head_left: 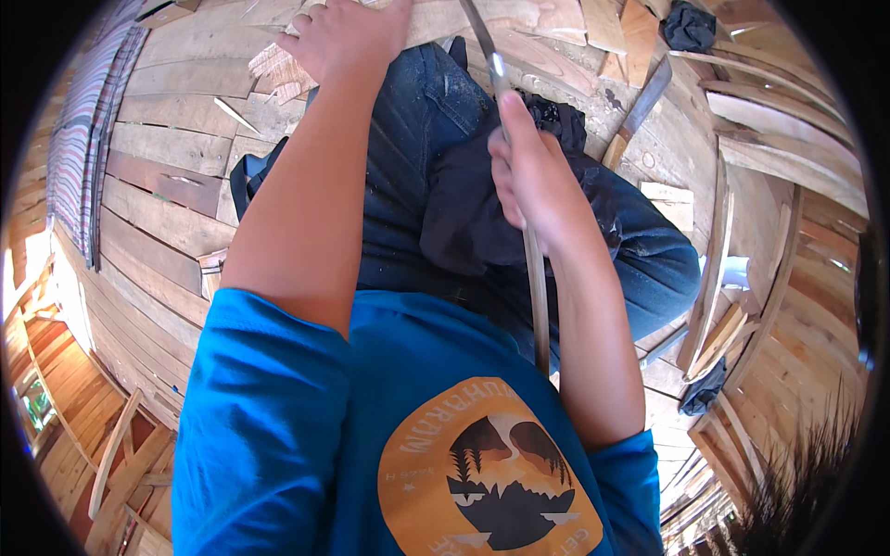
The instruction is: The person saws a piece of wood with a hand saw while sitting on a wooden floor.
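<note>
- right hand point(530, 176) is closing around a long thin stick point(536, 278), fingers wrapped, thumb lying along the shaft.
- the stick's long axis is running near vertical in the head view: lower end near the blue shirt point(371, 417), upper end passing beyond the hand toward the boards at the top edge. a pale metallic-looking stretch is showing just above the hand; cannot tell whether it is a blade or bare wood.
- left hand point(348, 37) is reaching farther out, palm down, fingers curling over a pale wooden piece point(278, 65) at the top edge; grip partly cut off, so cannot tell whether it is holding or only pressing.
- key relation: the wooden piece is lying up and to the left of the stick's upper end, well apart from the right hand; the left hand is the nearer one, touching it.
- a dark cloth point(473, 213) is draping over the jeans point(417, 111) between the two forearms, looking dusty.
- floor point(167, 185) is showing rough unfinished planks, with visible grain and gaps.
- loose wood strips point(714, 250) are lying to the right, flat and narrow, some curved.
</note>
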`<state>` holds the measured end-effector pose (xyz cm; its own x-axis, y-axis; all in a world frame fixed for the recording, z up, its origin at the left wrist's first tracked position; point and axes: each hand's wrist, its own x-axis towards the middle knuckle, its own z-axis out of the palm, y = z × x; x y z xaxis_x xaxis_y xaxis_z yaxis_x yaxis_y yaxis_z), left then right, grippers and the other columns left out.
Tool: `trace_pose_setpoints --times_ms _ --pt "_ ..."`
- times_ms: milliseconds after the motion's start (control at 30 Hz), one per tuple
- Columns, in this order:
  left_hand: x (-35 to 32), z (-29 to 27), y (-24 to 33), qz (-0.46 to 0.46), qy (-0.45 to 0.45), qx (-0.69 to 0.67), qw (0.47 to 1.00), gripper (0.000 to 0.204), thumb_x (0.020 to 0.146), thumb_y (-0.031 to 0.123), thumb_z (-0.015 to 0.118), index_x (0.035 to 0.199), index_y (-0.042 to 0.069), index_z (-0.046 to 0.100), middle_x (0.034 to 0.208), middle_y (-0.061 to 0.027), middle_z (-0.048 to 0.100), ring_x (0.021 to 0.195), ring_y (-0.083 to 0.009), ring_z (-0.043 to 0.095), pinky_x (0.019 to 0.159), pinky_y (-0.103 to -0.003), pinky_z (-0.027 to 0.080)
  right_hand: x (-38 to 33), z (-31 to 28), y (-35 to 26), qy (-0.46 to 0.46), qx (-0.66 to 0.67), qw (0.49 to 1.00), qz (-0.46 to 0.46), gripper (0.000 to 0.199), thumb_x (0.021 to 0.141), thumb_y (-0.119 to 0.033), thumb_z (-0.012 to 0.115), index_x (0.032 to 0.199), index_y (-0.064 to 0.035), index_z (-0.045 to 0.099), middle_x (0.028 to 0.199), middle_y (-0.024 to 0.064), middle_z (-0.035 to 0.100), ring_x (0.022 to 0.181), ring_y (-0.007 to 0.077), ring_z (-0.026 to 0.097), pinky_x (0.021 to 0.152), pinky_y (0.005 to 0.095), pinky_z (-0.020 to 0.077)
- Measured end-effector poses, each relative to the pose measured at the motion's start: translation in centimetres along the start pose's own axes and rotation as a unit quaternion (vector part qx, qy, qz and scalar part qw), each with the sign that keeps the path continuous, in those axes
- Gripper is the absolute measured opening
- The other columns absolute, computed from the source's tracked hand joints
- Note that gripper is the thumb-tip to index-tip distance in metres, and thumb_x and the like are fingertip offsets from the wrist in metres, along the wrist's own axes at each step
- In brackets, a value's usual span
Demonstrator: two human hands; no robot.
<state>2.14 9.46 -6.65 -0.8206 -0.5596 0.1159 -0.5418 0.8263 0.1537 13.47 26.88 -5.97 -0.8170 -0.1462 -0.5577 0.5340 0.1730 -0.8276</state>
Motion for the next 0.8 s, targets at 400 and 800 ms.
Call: trace_pose_setpoints --times_ms 400,800 --pt "0.5 0.3 -0.8 0.021 -0.007 -0.015 1.0 0.084 0.087 0.07 0.043 0.12 -0.005 0.063 0.127 -0.0225 0.061 0.127 -0.0317 0.05 0.114 -0.048 0.025 -1.0 0.5 -1.2 -0.013 0.032 0.998 0.057 0.056 0.097 -0.064 0.04 0.071 -0.0141 0.04 0.053 -0.0062 0.03 0.037 0.005 0.028 0.035 0.0226 0.024" --pt "0.6 0.1 -6.8 0.188 -0.054 -0.087 0.977 0.095 0.077 0.072 0.063 0.131 -0.004 0.045 0.125 -0.024 0.059 0.125 -0.0403 0.051 0.11 -0.049 0.028 1.2 -1.4 1.3 -0.025 -0.014 1.0 0.005 0.053 0.099 -0.057 0.045 0.067 -0.0156 0.042 0.055 -0.0082 0.033 0.041 0.0031 0.027 0.037 0.0213 0.0193"
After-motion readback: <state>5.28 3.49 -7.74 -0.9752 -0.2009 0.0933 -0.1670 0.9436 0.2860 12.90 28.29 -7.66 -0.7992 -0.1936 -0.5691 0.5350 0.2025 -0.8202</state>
